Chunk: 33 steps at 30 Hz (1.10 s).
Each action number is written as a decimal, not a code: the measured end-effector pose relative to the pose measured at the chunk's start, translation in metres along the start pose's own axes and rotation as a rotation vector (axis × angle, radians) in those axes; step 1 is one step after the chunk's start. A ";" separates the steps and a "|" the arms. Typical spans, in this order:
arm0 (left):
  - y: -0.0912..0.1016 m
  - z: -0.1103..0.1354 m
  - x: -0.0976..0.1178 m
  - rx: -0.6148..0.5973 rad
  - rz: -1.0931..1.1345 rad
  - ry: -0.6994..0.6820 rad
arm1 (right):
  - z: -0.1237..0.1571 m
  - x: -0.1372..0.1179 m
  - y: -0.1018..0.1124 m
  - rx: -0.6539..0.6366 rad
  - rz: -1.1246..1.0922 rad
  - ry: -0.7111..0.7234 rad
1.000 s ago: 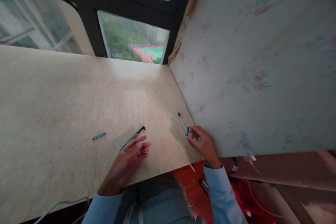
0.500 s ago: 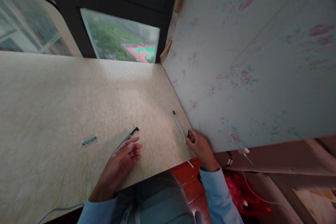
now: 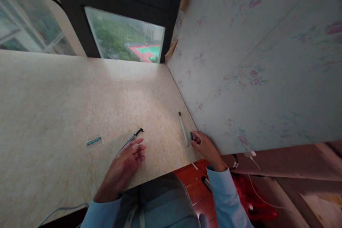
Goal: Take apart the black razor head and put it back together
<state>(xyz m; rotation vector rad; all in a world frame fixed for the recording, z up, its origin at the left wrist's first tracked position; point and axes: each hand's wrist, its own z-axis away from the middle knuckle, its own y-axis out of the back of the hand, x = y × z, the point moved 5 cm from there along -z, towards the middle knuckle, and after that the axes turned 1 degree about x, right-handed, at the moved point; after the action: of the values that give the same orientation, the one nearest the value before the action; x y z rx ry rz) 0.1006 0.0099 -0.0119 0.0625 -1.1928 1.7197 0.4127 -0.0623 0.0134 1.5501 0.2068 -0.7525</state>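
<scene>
White stick (image 3: 183, 130) and right hand (image 3: 205, 148) now stand slightly apart: the stick's near end has swung a little away from the wall, leaving a narrow gap where half a second ago the two seemed to meet. Nearest lie the grey cloth of the lap (image 3: 162, 203) and pale blue woven sleeves (image 3: 227, 192). The left hand (image 3: 124, 165) lies loosely cupped, palm turned inward, its grip holding nothing visible. Just beyond its fingers a slim tool (image 3: 134, 135) with a smooth shaft and a black, forked end rests partly hidden; whether the hand touches it I cannot tell.

The right hand's grip is closed, thumb against finger, on a small green-and-dark piece (image 3: 191, 136) beside the stick. That piece is probably light and stiff, with hard, perhaps slick faces; a fingertip pinch across its narrow sides should suit it. The stick looks like thin, rigid plastic with a dark far tip, likely apt to roll and best taken mid-shaft. Over to the left, a teal strip (image 3: 94, 141) lies with clear, glossy film about it, perhaps slippery to lift.

Beneath them the desk (image 3: 53, 114) has a smooth, beige, marbled top. Beyond rises a pale wall (image 3: 227, 114) printed with faded flowers, then the dark, hard-edged window frame (image 3: 74, 28).
</scene>
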 end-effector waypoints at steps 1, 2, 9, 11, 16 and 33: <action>0.000 0.000 0.000 -0.002 0.001 0.000 | -0.001 0.000 0.001 -0.015 0.016 0.011; 0.000 0.000 0.000 -0.005 0.002 0.000 | -0.001 -0.001 0.001 -0.029 0.030 0.025; 0.000 -0.001 0.000 -0.015 0.013 0.005 | -0.006 -0.006 -0.003 -0.061 0.141 0.071; 0.000 -0.001 0.000 -0.013 0.012 0.006 | -0.006 -0.004 -0.004 -0.052 0.154 0.064; 0.000 0.001 0.000 -0.005 -0.003 0.003 | -0.001 -0.005 -0.003 -0.005 0.145 0.069; -0.005 0.014 0.005 -0.104 -0.070 -0.169 | 0.000 -0.002 -0.008 0.121 0.168 0.058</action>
<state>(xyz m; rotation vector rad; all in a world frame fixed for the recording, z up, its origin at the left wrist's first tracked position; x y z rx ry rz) 0.0955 0.0035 0.0010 0.1881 -1.3862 1.6142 0.4070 -0.0610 0.0081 1.6825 0.0731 -0.5977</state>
